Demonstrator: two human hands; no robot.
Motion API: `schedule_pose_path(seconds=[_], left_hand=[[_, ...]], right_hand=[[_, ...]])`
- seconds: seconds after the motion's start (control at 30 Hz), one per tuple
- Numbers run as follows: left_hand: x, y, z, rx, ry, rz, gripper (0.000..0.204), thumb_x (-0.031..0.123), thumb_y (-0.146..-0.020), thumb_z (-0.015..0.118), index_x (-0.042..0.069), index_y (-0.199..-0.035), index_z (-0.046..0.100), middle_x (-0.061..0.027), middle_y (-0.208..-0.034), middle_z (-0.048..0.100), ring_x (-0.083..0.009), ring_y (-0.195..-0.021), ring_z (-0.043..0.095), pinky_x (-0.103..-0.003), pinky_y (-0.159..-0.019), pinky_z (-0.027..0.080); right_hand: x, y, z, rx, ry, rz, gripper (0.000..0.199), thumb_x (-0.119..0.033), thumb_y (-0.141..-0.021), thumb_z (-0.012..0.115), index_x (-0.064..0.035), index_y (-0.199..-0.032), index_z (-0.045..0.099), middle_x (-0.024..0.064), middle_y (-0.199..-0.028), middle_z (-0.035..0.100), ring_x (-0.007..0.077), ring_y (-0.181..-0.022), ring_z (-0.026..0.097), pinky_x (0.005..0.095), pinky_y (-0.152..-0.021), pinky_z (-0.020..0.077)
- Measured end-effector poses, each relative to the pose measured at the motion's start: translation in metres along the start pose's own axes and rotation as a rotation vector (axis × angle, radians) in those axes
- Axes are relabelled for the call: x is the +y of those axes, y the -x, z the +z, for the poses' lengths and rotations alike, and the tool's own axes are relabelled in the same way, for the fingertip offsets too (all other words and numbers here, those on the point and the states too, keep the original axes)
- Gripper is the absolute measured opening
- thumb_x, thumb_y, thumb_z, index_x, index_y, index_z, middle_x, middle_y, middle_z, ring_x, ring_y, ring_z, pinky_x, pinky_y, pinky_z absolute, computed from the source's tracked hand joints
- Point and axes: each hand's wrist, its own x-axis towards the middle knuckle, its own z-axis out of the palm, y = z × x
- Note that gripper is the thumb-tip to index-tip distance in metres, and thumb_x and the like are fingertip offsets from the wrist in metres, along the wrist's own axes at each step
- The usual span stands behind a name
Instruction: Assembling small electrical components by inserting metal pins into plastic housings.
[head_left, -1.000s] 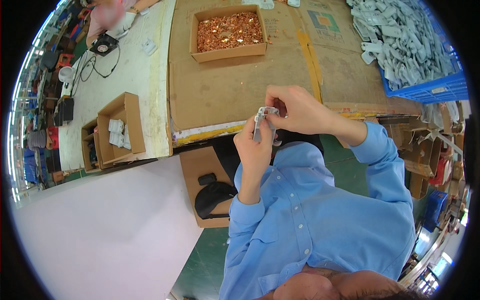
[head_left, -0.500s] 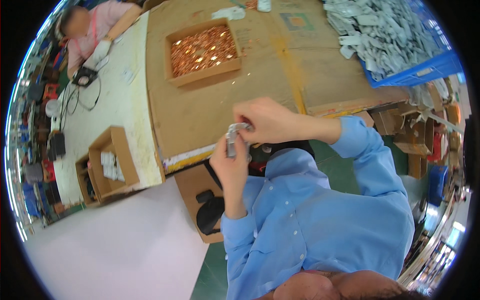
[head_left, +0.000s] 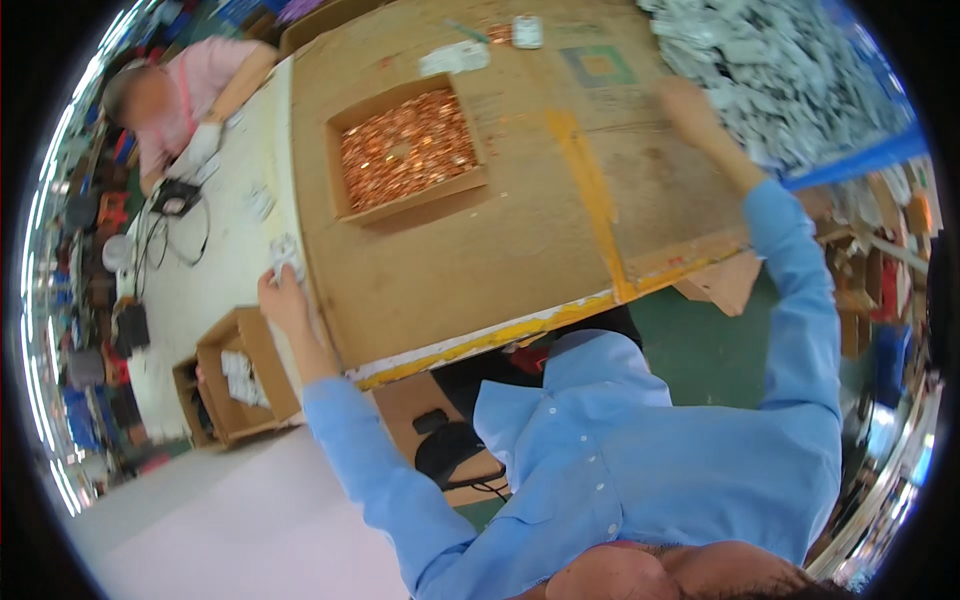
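At the white table on the left, my left hand (head_left: 282,295) is closed on a small pale grey plastic part (head_left: 286,255), close to the seam with the brown cardboard-covered table. My right arm stretches to the far right, where my right hand (head_left: 686,108), smeared by motion, is at the near left side of a heap of grey plastic parts (head_left: 790,85). The heap fills a blue crate (head_left: 865,150). Whether that hand touches or holds a part does not show. Between my hands stands an open cardboard box (head_left: 425,195) full of small copper-coloured metal pieces (head_left: 405,145).
A cardboard box (head_left: 285,370) with white parts stands at the near left. A co-worker (head_left: 205,90) sits at the far left by a small black device (head_left: 176,197) with a cable. A white part (head_left: 527,32) and a crumpled plastic bag (head_left: 455,58) lie at the back.
My hands were together before my chest, working on a grey part. They have parted: the left moved left with a part, the right reached out to the far right.
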Motion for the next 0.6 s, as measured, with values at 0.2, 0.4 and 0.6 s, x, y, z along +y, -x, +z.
schedule_pose_path(seconds=[0.2, 0.4, 0.6], left_hand=[[-0.046, -0.076, 0.033, 0.030, 0.141, -0.153, 0.051, 0.030, -0.078, 0.069, -0.005, -0.113, 0.061, -0.0236, -0.107, 0.065, -0.0353, -0.098, 0.064, -0.042, -0.088, 0.049], [0.057, -0.011, 0.004, 0.057, 0.368, -0.089, 0.055, 0.025, -0.083, 0.066, -0.005, -0.127, 0.049, -0.0195, -0.123, 0.057, -0.0279, -0.100, 0.063, -0.038, -0.087, 0.048], [0.096, 0.117, -0.047, -0.133, 0.673, -0.106, 0.033, 0.011, -0.093, 0.058, -0.001, -0.123, 0.052, -0.0103, -0.118, 0.059, -0.0153, -0.090, 0.063, -0.026, -0.077, 0.051]], right_hand=[[0.062, -0.001, 0.027, -0.107, 0.172, -0.056, 0.032, -0.003, -0.081, 0.057, -0.0078, -0.112, 0.055, 0.0112, -0.120, 0.057, 0.0292, -0.114, 0.054, 0.0417, -0.090, 0.0471], [0.059, 0.008, 0.023, -0.067, 0.406, -0.155, 0.031, -0.005, -0.082, 0.057, -0.0068, -0.112, 0.056, 0.0111, -0.113, 0.059, 0.0277, -0.109, 0.056, 0.0387, -0.085, 0.0491], [0.059, 0.000, 0.021, -0.083, 0.416, -0.117, 0.034, -0.004, -0.077, 0.059, -0.0076, -0.111, 0.056, 0.0107, -0.107, 0.060, 0.0275, -0.105, 0.057, 0.0384, -0.080, 0.0501]])
